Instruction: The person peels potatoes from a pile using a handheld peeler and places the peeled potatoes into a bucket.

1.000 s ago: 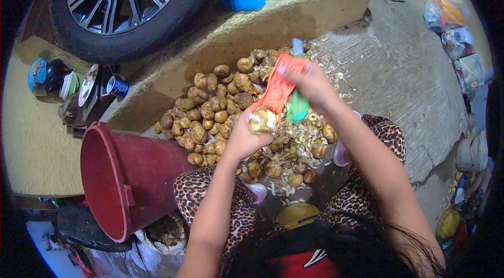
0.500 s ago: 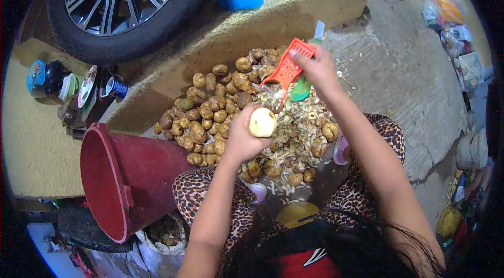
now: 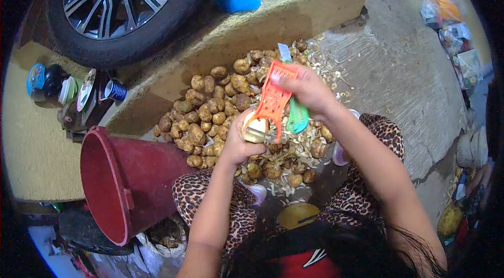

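Note:
My left hand [image 3: 240,144] is closed round a pale, mostly peeled potato [image 3: 258,124]. In my right hand [image 3: 310,89] is an orange plastic peeler [image 3: 274,94], its forked end resting on the potato. The same hand also grips a knife with a green handle [image 3: 298,119], its blade pointing away from me. Below both hands lies a heap of potato peelings [image 3: 299,154]. Unpeeled brown potatoes [image 3: 202,112] are piled left of and beyond my left hand, and a few more lie among the peelings.
On the left, a red bucket [image 3: 152,178] lies tipped on its side. Behind the potatoes runs a concrete ledge [image 3: 294,21], with a car wheel [image 3: 121,49] at the upper left. A blue cup [image 3: 115,90] stands near the wheel. Bagged items [image 3: 454,39] line the right side.
My right hand has come down and left, bringing the peeler from above the potato onto it. The potato has turned slightly in my left hand, which has shifted a little left.

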Tool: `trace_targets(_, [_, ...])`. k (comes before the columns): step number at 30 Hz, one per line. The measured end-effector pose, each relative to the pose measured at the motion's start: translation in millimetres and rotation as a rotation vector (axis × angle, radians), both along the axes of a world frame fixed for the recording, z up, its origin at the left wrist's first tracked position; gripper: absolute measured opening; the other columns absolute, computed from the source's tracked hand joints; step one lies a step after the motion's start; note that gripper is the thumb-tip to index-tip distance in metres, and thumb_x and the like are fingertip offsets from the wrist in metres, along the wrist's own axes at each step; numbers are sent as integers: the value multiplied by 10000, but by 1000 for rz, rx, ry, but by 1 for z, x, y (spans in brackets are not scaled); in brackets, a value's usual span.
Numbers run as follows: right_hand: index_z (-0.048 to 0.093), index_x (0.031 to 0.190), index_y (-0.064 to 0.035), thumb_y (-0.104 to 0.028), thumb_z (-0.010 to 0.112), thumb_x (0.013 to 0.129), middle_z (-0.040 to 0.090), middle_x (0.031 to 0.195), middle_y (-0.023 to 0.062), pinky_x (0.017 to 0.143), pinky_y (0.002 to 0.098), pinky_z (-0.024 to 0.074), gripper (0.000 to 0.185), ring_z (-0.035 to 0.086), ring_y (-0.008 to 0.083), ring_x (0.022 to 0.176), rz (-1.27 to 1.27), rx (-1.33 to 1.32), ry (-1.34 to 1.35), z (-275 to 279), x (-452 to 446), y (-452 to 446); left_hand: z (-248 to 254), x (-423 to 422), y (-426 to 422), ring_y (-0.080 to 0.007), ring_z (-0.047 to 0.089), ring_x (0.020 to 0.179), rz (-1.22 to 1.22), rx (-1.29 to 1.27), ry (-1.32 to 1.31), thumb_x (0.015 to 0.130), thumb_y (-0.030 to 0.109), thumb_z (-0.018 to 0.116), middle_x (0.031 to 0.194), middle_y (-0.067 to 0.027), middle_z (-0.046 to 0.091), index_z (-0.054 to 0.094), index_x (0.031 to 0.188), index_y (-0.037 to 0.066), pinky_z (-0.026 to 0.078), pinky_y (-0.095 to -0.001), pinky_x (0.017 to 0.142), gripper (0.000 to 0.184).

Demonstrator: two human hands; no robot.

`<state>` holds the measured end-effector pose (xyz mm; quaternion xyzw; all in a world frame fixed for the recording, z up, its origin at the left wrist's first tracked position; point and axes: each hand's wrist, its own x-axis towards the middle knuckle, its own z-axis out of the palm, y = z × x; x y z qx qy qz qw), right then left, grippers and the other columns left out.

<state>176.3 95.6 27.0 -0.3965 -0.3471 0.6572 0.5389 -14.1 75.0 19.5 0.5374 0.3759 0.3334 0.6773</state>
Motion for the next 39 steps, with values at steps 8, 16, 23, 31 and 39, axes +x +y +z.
trace_targets(8, [578, 843, -39, -160, 598, 820, 624, 755, 34, 625, 270, 501, 125, 608, 129, 674, -115, -73, 208, 4, 12, 10, -5, -7, 3, -67, 498, 761, -67, 27, 92, 436, 59, 693, 833, 48, 534, 539, 998, 46, 414, -216, 722, 583])
trace_targets(16, [559, 917, -19, -145, 578, 831, 619, 791, 48, 640, 271, 496, 153, 601, 123, 683, -334, -8, 85, -12, 32, 27, -15, -8, 8, -101, 495, 594, -139, -57, -160, 476, 38, 679, 747, -19, 529, 516, 982, 33, 431, -226, 543, 531])
trace_targets(23, [574, 882, -36, -159, 575, 840, 615, 806, 29, 681, 248, 482, 130, 592, 101, 720, -193, 93, 109, 7, -5, 0, -10, 4, -2, -128, 401, 426, -142, -448, -550, 613, 82, 625, 632, -60, 439, 430, 996, 12, 348, -229, 351, 436])
trace_targets(31, [593, 844, -34, -218, 637, 800, 611, 758, 12, 621, 236, 455, 194, 560, 72, 675, -633, 278, -562, -6, 36, 23, -1, 3, -1, -115, 398, 436, -282, -402, -516, 594, 111, 629, 620, -60, 440, 444, 993, 22, 336, -226, 334, 449])
trace_targets(39, [592, 841, -25, -216, 635, 802, 612, 752, 13, 602, 234, 455, 200, 562, 76, 657, -256, 220, -145, 6, 1, 5, -9, -1, -1, -116, 332, 354, -179, -436, -390, 578, 186, 617, 587, -70, 415, 464, 994, -13, 316, -220, 304, 486])
